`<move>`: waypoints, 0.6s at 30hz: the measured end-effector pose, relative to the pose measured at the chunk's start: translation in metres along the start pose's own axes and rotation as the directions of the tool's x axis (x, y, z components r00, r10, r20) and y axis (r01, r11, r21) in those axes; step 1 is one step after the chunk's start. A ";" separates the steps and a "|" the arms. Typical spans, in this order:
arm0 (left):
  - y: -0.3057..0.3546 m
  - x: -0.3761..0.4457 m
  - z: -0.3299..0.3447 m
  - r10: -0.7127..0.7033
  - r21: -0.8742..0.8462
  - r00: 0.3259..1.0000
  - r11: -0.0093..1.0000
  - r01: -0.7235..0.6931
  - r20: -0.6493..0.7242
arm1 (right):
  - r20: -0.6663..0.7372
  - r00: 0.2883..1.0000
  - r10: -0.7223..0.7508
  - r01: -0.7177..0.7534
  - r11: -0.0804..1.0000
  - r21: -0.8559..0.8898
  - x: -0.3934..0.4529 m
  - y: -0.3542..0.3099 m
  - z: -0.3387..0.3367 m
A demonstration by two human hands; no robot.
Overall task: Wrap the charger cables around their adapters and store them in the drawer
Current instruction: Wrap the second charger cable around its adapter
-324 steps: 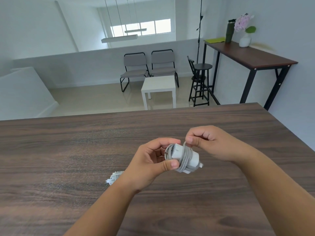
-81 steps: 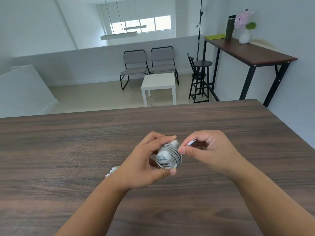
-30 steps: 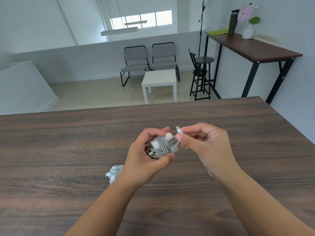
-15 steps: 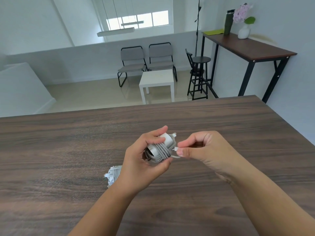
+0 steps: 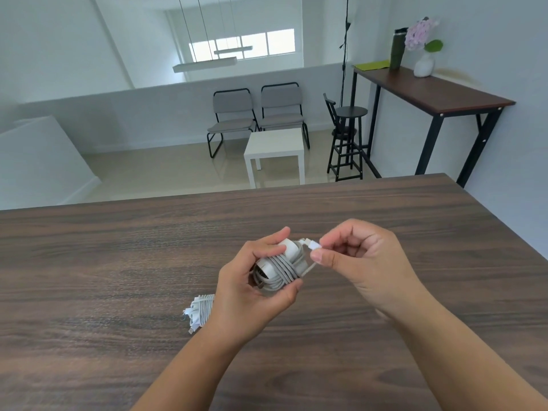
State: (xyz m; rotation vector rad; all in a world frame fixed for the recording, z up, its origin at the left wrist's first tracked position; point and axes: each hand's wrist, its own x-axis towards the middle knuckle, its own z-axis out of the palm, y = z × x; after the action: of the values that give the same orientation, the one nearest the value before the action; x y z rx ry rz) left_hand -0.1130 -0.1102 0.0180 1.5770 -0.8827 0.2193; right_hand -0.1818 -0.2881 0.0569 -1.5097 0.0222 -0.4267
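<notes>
My left hand (image 5: 252, 289) grips a white charger adapter (image 5: 281, 264) with its grey cable wound round it in several turns, held above the dark wooden table (image 5: 118, 262). Its metal prongs point down-left. My right hand (image 5: 361, 262) pinches the cable's free plug end (image 5: 312, 246) between thumb and forefinger, close to the adapter's upper right. A second adapter, wrapped in its cable (image 5: 200, 312), lies on the table just left of my left wrist, partly hidden by it. No drawer is in view.
The table's far edge runs across the middle of the view and its right edge slants down at the right. Beyond stand two grey chairs (image 5: 255, 114), a small white table (image 5: 274, 146), a black stool (image 5: 347, 137) and a tall side table (image 5: 430, 93).
My right hand has lifted the cable's plug end up and over to the adapter's upper right. My left hand has turned the adapter slightly. The wrapped adapter on the table has not moved.
</notes>
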 end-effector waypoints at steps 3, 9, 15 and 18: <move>0.002 0.004 -0.002 -0.008 -0.018 0.995 1.000 0.010 0.101 | 0.013 1.000 -0.028 0.028 0.999 -0.040 0.006 -0.005 0.000; 0.002 0.010 -0.002 0.076 0.111 0.993 0.990 -0.085 0.087 | -0.060 0.998 0.017 -0.019 0.999 -0.036 0.006 -0.002 -0.001; 0.000 0.004 -0.006 0.186 0.117 0.982 0.975 -0.188 0.029 | 0.027 0.999 -0.019 0.023 0.987 -0.159 0.004 -0.011 0.002; 0.002 0.003 -0.007 0.265 0.163 0.964 0.952 -0.259 -0.016 | 0.050 0.995 -0.083 0.092 0.964 -0.248 0.001 -0.014 0.004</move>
State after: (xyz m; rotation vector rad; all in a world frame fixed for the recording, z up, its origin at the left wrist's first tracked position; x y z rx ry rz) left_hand -0.1098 -0.1055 0.0229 1.5937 -1.0663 0.5192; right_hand -0.1836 -0.2842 0.0711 -1.7726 -0.0222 -0.4788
